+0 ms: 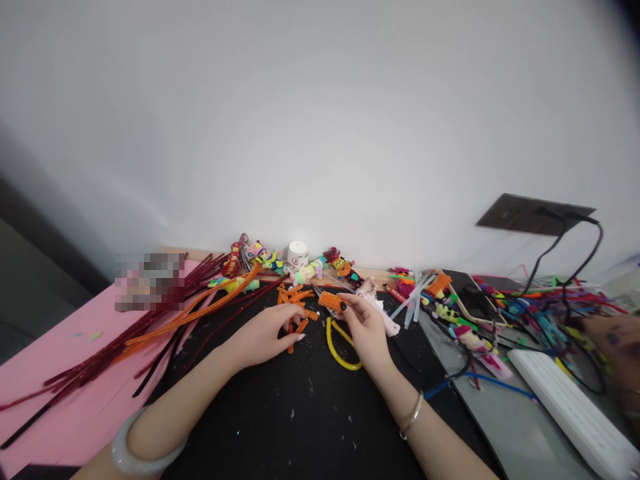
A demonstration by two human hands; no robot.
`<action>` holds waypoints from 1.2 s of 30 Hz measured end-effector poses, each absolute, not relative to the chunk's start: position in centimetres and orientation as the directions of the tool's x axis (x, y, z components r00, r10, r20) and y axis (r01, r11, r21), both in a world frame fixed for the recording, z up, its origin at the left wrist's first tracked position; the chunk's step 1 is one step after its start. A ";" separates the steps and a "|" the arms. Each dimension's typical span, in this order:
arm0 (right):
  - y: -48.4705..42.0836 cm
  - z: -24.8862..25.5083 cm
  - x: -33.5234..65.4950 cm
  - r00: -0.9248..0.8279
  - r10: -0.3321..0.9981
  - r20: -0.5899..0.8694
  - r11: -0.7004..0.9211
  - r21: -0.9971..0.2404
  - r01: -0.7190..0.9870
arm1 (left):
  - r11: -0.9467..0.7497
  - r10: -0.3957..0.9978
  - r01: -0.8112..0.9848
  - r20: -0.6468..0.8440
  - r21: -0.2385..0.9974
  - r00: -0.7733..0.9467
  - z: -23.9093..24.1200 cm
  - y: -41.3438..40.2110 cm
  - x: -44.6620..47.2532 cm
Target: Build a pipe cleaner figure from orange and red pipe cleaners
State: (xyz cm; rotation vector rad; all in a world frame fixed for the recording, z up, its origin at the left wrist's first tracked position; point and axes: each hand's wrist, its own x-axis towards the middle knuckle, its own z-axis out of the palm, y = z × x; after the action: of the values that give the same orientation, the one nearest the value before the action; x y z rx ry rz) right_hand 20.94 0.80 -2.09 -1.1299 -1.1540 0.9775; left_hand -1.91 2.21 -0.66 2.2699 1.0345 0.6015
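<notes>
My right hand point(369, 333) pinches a short bundle of orange pipe-cleaner pieces point(330, 301) between thumb and fingers. Over the black mat point(300, 413), my left hand point(275, 333) reaches to a loose pile of cut orange pipe-cleaner pieces point(295, 295). Its thumb and curved fingers are apart, with orange pieces lying between and beneath them; the fingertips are partly hidden. Yellow-handled scissors point(331, 348) lie beside and partly under my right hand, blades pointing to the back. A white glue gun point(390, 325) lies just behind that hand.
Long dark red pipe cleaners point(125, 331) and orange ones point(175, 323) spread over the pink surface point(60, 393) at left. A paper cup point(298, 255) stands by the wall among colourful figures. Glue sticks point(414, 298), a white power strip point(565, 400) and cables lie right.
</notes>
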 end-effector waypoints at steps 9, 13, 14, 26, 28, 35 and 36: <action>0.4 -1.4 20.7 0.144 0.976 0.165 0.168 -0.986 -0.009 | -0.487 0.756 0.519 0.041 0.703 0.653 0.0 2.7 -3.0; 0.4 -1.5 20.7 0.122 0.980 0.158 0.161 -0.987 -0.016 | -0.508 0.737 0.519 0.034 0.687 0.675 -0.1 2.8 -2.9; 0.4 -1.5 20.7 0.113 0.981 0.155 0.158 -0.987 -0.019 | -0.514 0.742 0.521 0.048 0.681 0.669 0.0 2.8 -2.9; 0.4 -1.5 20.3 0.018 0.999 0.039 0.042 -0.981 -0.190 | -0.324 0.887 0.431 0.112 0.842 0.447 0.3 1.4 -1.0; 0.4 -1.5 20.3 0.028 1.000 -0.008 -0.001 -0.974 -0.226 | -0.310 0.906 0.386 0.147 0.869 0.396 0.1 1.3 -0.9; 0.5 -1.2 20.6 0.012 0.997 -0.076 -0.069 -0.952 -0.297 | -0.196 0.941 0.267 0.104 0.943 0.323 -0.4 1.4 -0.5; 0.4 -1.2 20.6 0.000 0.997 -0.080 -0.076 -0.952 -0.296 | -0.160 0.942 0.236 0.076 0.958 0.328 -0.4 1.4 -0.4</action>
State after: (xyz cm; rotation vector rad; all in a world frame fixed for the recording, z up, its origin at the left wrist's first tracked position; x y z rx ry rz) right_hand 20.63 0.44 -1.18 -1.0448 -0.9375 1.3852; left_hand -0.39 1.37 -0.36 1.6248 1.0857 0.9135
